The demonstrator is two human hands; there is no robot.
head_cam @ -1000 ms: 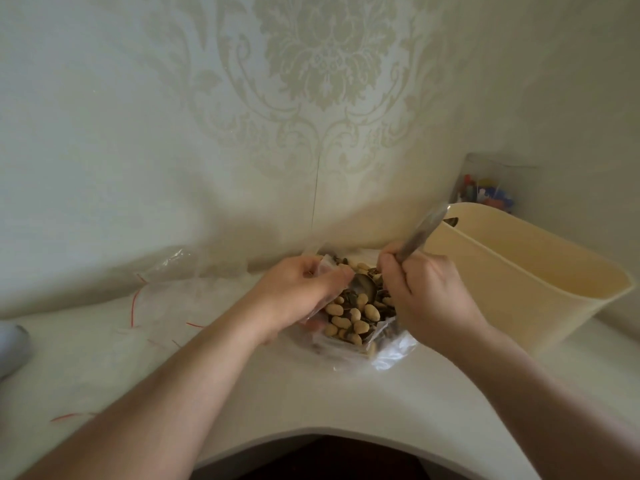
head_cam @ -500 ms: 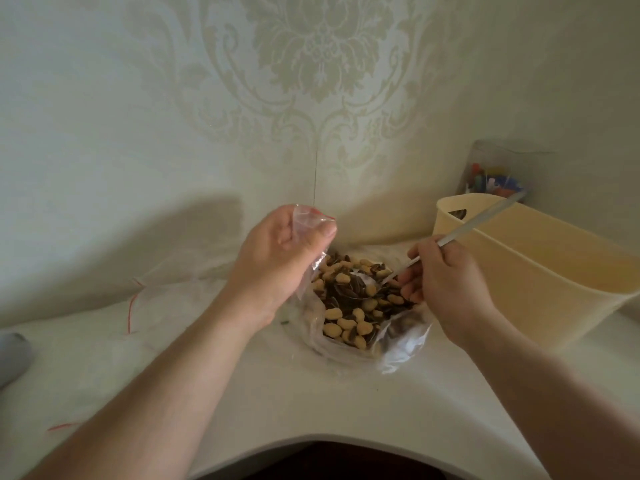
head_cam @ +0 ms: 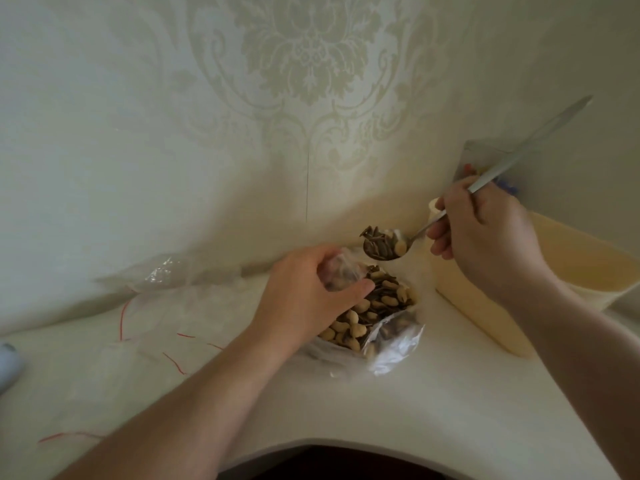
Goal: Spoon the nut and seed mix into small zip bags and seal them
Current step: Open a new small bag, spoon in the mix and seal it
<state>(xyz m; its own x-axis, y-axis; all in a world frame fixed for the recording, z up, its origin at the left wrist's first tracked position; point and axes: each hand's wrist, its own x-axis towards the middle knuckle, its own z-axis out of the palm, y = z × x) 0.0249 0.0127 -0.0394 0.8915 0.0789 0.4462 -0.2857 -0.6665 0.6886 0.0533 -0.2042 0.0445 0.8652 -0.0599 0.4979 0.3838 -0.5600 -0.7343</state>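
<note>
**A:** Head view: where is the loaded spoon relative to the small bag?

**B:** The spoon (head_cam: pixel 388 245) hangs just above and to the right of the small zip bag (head_cam: pixel 341 273), apart from it. Its handle slants up and to the right. The right hand (head_cam: pixel 485 233) has its grip clenched around the handle; the left hand (head_cam: pixel 304 299) pinches the bag's mouth, nearest the bowl.

**A:** And the mix?

**B:** Dark seeds and pale nuts fill the spoon's bowl. More lie in the big open bag (head_cam: pixel 384 337) on the surface (head_cam: pixel 433 403), directly beneath the left hand.
</note>
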